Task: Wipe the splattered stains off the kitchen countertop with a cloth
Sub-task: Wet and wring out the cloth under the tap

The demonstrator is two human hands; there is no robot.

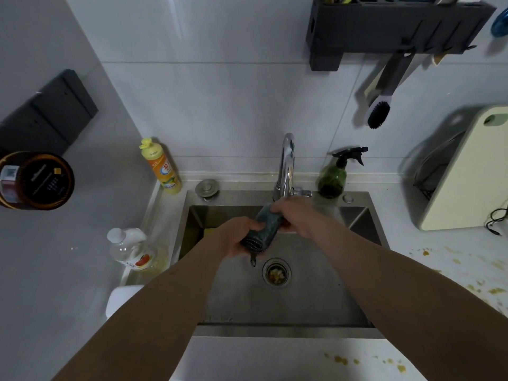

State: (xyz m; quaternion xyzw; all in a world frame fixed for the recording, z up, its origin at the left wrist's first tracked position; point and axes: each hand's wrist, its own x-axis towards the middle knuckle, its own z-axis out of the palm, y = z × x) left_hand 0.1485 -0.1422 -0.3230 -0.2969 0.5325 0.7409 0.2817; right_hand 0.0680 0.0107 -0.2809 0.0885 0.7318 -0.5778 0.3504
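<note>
A dark blue-grey cloth (261,229) is rolled into a twisted bundle over the steel sink (302,298), just under the faucet (287,163). My left hand (236,237) grips its lower end and my right hand (297,215) grips its upper end. A corner of the cloth hangs down near the drain (276,273). Yellowish splatter stains (467,270) dot the white countertop to the right of the sink, and more stains (365,361) lie on the front strip.
An orange dish-soap bottle (160,166) and a clear bottle (132,248) stand left of the sink. A green spray bottle (334,177) sits behind it. A pale cutting board (467,171) leans at the right, under a wall rack (393,26) with a hanging brush (380,105).
</note>
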